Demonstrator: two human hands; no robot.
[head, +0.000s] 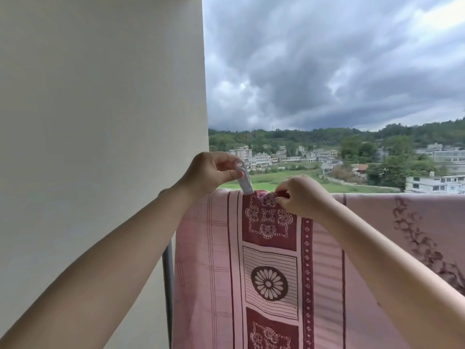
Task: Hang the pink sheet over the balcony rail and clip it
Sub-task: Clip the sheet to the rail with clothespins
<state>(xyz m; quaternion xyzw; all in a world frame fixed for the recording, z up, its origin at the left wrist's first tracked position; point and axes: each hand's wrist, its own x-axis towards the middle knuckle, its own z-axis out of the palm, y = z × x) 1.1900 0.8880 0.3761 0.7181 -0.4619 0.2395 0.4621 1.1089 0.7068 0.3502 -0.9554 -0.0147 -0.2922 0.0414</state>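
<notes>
The pink sheet (206,260), with dark red patterned panels, hangs draped over the balcony rail, which it hides along the top. My left hand (208,172) pinches the upper end of a grey clip (243,178); the clip's lower tip meets the sheet's top fold. Just right of the clip, my right hand (302,196) grips a bunch of the sheet at that fold. Both forearms reach in from the bottom corners.
A plain cream wall (100,122) fills the left side. A grey metal post (168,285) stands between the wall and the sheet's left edge. Beyond the rail lie open air, a green field, houses and dark clouds.
</notes>
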